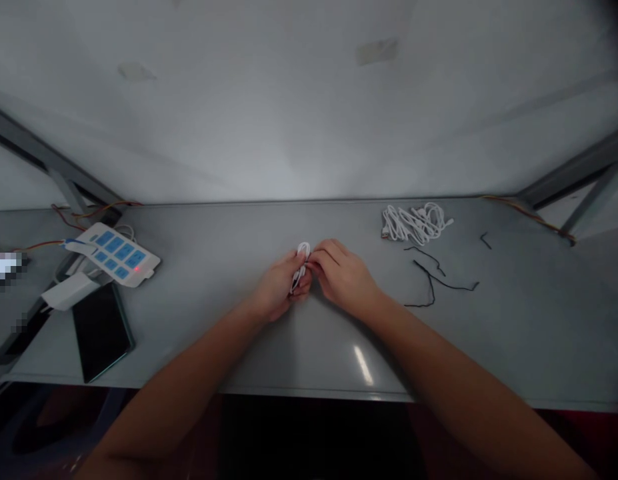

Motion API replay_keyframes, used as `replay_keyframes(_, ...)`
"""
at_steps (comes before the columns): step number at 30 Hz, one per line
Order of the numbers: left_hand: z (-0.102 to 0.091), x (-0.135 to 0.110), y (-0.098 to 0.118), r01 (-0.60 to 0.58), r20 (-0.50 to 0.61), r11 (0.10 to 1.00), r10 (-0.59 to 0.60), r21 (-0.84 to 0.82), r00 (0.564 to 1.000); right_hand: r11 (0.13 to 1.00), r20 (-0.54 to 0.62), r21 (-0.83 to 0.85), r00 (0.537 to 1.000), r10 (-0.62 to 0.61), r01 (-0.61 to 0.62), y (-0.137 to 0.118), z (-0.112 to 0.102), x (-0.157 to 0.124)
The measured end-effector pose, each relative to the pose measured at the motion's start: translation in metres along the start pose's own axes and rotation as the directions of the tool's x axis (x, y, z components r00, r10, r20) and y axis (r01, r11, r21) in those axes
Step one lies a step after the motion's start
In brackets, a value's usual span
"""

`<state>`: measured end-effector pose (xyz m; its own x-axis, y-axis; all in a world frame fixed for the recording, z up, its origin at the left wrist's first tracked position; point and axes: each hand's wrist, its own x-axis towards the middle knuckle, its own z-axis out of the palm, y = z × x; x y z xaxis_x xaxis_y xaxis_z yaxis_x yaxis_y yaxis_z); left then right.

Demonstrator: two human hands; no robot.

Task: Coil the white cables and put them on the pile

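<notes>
My left hand (277, 288) and my right hand (343, 277) meet at the middle of the grey table, just above its surface. Between them is a small folded bundle of white cable (301, 267). My left fingers wrap around the bundle, and my right fingertips pinch its side. Part of the bundle is hidden by my fingers. To the right lies a loose heap of white cables (416, 223), out of reach of either hand's fingers at this moment. Several thin black wires (431, 280) lie nearer my right hand.
A white power strip with blue sockets (113, 253) sits at the table's left, its red light on, beside a white adapter (69, 290) and a black phone or tablet (103, 332). Orange-and-red wires (531, 217) run along the far right edge, against a pale wall.
</notes>
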<state>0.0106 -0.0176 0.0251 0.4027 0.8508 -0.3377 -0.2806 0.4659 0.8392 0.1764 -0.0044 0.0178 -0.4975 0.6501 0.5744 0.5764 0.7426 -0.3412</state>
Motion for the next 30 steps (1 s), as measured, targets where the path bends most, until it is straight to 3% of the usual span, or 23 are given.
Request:
replay_keyframes(2,0.001,-0.001,-0.002,-0.058,-0.025,0.994,0.060,0.093,0.998,0.983,0.010,0.121,0.991,0.135,-0.135,-0.003,0.000,0.000)
replay_keyframes(4,0.002,-0.002,-0.004,-0.135,-0.049,0.958,0.152,0.253,0.987,0.884,0.058,0.330,0.942,0.331,-0.331,-0.007,0.000,0.000)
replay_keyframes(5,0.003,-0.002,-0.005,-0.173,-0.051,0.921,0.203,0.350,0.978,0.783,0.122,0.455,0.900,0.418,-0.425,-0.008,0.001,0.000)
replay_keyframes(7,0.003,-0.004,-0.004,-0.234,-0.029,0.810,0.295,0.538,0.955,0.483,0.308,0.668,0.800,0.515,-0.567,-0.008,0.001,-0.001)
replay_keyframes(10,-0.001,-0.004,-0.001,-0.308,0.064,0.612,0.388,0.729,0.920,-0.019,0.566,0.768,0.665,0.487,-0.640,-0.001,-0.002,-0.002)
replay_keyframes(12,-0.005,-0.002,0.000,-0.366,0.138,0.465,0.453,0.806,0.880,-0.275,0.680,0.725,0.596,0.427,-0.631,0.007,-0.006,-0.003)
replay_keyframes(14,-0.009,0.001,0.001,-0.422,0.210,0.296,0.546,0.857,0.811,-0.446,0.776,0.629,0.545,0.318,-0.636,0.015,-0.013,-0.002)
replay_keyframes(16,-0.014,0.004,0.001,-0.452,0.261,0.169,0.621,0.876,0.739,-0.545,0.836,0.533,0.503,0.220,-0.647,0.020,-0.020,-0.001)
replay_keyframes(19,-0.018,0.008,-0.002,-0.482,0.277,0.154,0.654,0.862,0.704,-0.612,0.865,0.467,0.473,0.166,-0.638,0.024,-0.026,0.000)
replay_keyframes(24,-0.019,0.012,-0.007,-0.456,0.244,0.191,0.636,0.870,0.732,-0.610,0.866,0.491,0.424,0.265,-0.623,0.027,-0.019,0.003)
replay_keyframes(27,-0.022,0.018,-0.009,-0.435,0.246,0.175,0.617,0.883,0.747,-0.436,0.795,0.601,0.439,0.419,-0.670,0.030,-0.009,0.006)
replay_keyframes(30,-0.025,0.025,-0.010,-0.416,0.248,0.161,0.596,0.895,0.764,-0.068,0.615,0.697,0.546,0.569,-0.714,0.034,0.001,0.010)
